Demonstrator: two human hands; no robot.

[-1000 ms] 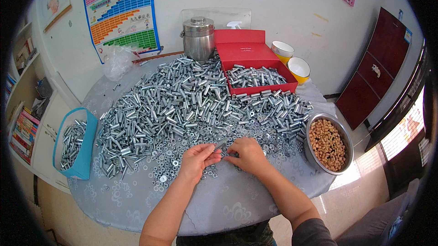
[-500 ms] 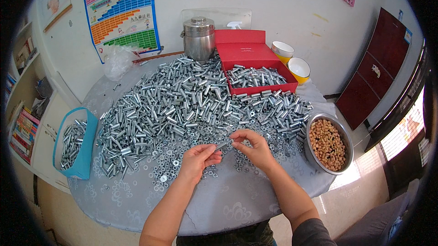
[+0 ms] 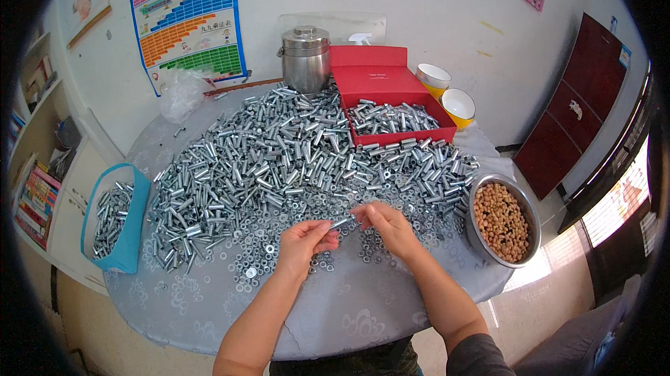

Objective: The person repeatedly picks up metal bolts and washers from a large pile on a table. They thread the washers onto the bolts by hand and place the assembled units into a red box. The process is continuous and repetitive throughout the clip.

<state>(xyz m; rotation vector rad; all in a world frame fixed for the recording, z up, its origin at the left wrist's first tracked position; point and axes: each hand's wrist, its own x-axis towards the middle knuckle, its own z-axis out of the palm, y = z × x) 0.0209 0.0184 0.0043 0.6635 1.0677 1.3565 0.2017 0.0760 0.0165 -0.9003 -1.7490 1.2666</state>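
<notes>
My left hand (image 3: 301, 242) is closed, its thumb and fingers pinching a slim silver bolt (image 3: 341, 223) above the near edge of the heap. The bolt slants up toward my right hand (image 3: 388, 227). At its far end, the curled fingers of that hand are closed about the tip; whether a small nut or washer is between them is too small to tell. Beneath and around both hands lie loose nuts and washers (image 3: 269, 250). Beyond them spreads a big pile of silver metal sleeves (image 3: 258, 160).
A blue box (image 3: 132, 229) of metal pieces stands at the left edge. Behind the pile are a steel canister (image 3: 305, 62), a red box (image 3: 405, 138) with more pieces, and yellow bowls (image 3: 458, 105). On the right sits a steel basin (image 3: 528, 250) of small brown round things.
The fingers of my right hand have shifted at the bolt's tip, the hand turning slightly. More of the bolt shows now. My left hand keeps its hold in nearly the same place.
</notes>
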